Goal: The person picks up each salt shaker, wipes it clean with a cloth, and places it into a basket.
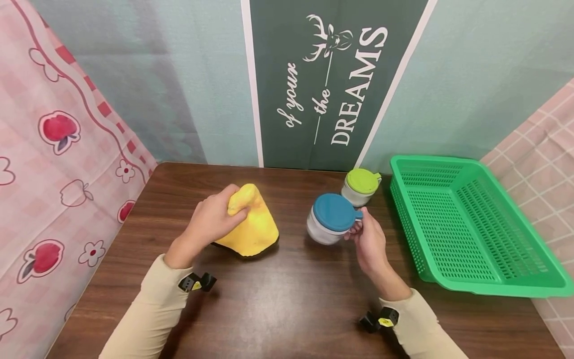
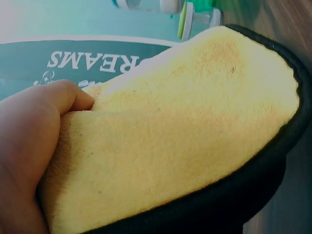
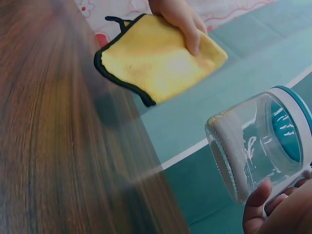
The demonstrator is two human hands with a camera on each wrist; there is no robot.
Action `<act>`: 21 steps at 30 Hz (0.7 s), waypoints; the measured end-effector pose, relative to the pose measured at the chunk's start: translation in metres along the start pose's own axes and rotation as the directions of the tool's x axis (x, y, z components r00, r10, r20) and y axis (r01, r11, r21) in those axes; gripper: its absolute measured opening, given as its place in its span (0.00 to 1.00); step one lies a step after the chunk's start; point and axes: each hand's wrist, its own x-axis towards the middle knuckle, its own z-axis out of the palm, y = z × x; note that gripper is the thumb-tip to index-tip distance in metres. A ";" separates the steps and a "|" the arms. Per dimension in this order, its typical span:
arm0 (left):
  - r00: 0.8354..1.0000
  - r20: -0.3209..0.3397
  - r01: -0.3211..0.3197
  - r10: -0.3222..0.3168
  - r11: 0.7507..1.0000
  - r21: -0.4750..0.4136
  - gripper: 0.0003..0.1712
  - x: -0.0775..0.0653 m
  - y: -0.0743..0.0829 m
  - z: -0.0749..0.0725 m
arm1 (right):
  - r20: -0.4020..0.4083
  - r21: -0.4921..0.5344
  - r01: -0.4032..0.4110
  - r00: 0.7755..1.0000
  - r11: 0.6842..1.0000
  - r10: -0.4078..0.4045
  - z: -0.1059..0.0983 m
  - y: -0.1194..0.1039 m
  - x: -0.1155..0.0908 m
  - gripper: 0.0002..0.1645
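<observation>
My left hand holds a yellow cloth with black edging, gathered between thumb and fingers so that it hangs down. A black loop shows at one corner in the right wrist view. With my right hand I grip the handle of a clear glass seasoning jar with a blue lid and a white handle. White contents lie along its base. Just behind it stands a similar, smaller jar with a lime-green lid, its handle turned to the right.
A green plastic basket with slotted walls stands on the right side of the brown wooden table. A printed curtain hangs along the table's back edge, with pink patterned cloth at the left.
</observation>
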 end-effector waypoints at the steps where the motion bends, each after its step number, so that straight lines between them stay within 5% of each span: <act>1: 1.000 -0.002 -0.009 0.009 1.000 0.007 0.20 0.001 0.002 0.001 | 0.002 -0.003 0.001 1.000 1.000 -0.001 0.001 0.000 0.000 0.28; 14: 0.992 -0.049 -0.109 0.113 0.991 0.075 0.12 0.007 0.025 0.018 | 0.010 -0.018 -0.013 1.000 1.000 0.013 0.019 -0.001 0.003 0.28; 21: 0.984 -0.031 -0.170 0.173 0.983 0.075 0.15 0.009 0.036 0.026 | 0.017 0.000 -0.015 1.000 1.000 0.015 0.025 0.000 0.004 0.28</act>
